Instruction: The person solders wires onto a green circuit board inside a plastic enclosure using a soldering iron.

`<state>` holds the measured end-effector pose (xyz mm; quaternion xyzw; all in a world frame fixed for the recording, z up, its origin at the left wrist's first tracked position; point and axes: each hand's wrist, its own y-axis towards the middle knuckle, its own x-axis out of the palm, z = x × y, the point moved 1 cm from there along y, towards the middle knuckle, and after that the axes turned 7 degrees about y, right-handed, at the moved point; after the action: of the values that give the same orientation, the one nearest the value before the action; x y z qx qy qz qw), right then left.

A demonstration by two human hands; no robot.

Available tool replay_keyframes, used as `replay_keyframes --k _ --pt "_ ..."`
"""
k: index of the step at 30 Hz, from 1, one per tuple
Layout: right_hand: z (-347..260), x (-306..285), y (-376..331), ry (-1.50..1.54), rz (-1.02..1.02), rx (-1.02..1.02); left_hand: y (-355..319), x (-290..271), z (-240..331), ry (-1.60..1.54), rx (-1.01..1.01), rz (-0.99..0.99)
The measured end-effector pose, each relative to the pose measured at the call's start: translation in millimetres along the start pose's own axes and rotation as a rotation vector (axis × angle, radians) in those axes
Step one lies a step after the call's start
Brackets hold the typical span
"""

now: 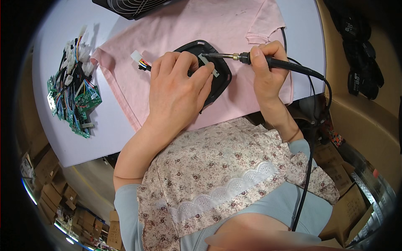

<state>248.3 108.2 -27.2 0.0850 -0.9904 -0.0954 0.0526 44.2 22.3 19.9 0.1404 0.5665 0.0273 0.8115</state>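
A black plastic housing (224,81), shaped like a rounded diamond, lies on a pink shirt (125,46) spread over the table. My left hand (178,85) rests over its left part, fingers bent and holding it down. Close to those fingertips a pale narrow strip (215,72) shows inside the housing. Past the left knuckles sticks out a white plug (136,56) with coloured wires; the rest of that lead is hidden under the hand. My right hand (270,71) is closed around a soldering iron (289,65), whose tip reaches the strip's upper end.
Green circuit boards (92,100) with bundled wires and white plugs are heaped on the white table (109,144) at left. A black grille (134,6) stands at the far edge. Black housings (356,46) sit in a cardboard box (385,62) at right. The iron's black cable (309,175) hangs beside my right arm.
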Motion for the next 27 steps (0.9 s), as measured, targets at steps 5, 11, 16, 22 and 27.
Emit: replay_keyframes --k 5,11,16,22,27 --pt "0.2 4.8 0.4 0.080 0.048 -0.046 -0.2 -0.2 0.7 0.004 -0.001 -0.004" --pt "-11.1 -7.9 -10.0 0.222 0.155 -0.093 2.1 -1.5 2.0 0.007 0.005 -0.001" --pt "-17.7 -23.9 -34.2 0.207 0.145 -0.054 1.8 -2.3 2.1 0.020 0.013 -0.019" --pt "-11.0 -26.4 -44.7 0.232 0.153 0.010 2.7 -0.1 1.2 0.030 0.029 0.006" --pt "-9.2 -23.1 -42.3 0.206 0.102 -0.006 3.0 0.0 1.1 0.027 0.030 0.009"
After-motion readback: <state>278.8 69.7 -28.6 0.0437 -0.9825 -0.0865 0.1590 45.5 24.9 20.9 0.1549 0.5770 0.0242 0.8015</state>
